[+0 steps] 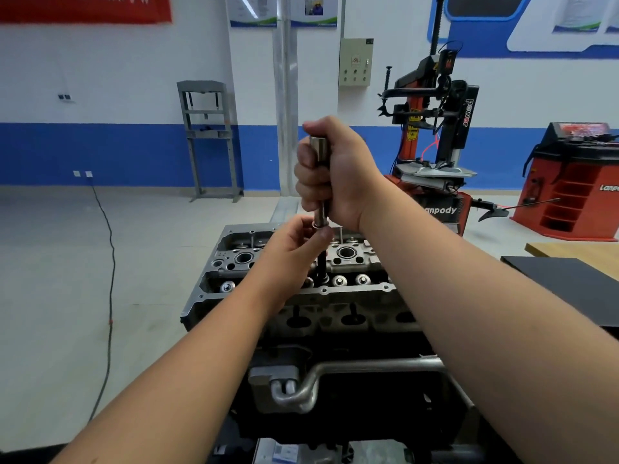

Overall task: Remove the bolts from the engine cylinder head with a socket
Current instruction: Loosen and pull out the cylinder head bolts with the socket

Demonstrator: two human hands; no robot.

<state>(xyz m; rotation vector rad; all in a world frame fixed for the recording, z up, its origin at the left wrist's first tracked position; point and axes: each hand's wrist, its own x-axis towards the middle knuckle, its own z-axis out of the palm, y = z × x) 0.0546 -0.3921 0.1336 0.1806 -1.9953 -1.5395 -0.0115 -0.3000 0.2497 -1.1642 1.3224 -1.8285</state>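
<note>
The grey engine cylinder head [348, 289] sits on a dark engine block in front of me. My right hand [338, 172] grips a long steel socket tool [319, 152], held upright above the head. A dark bolt [321, 267] hangs from the tool's lower end, its tip down among the valve springs. My left hand [294, 249] pinches the joint where the bolt meets the tool, just under my right hand. The tool's middle is hidden inside my right fist.
A red tyre changer [432, 145] stands behind the engine on the right, with a red wheel balancer [576, 192] beyond it. A dark mat [566, 279] lies on a wooden bench at right. A grey press frame [207, 139] stands by the wall; a black cable [109, 296] runs across the floor.
</note>
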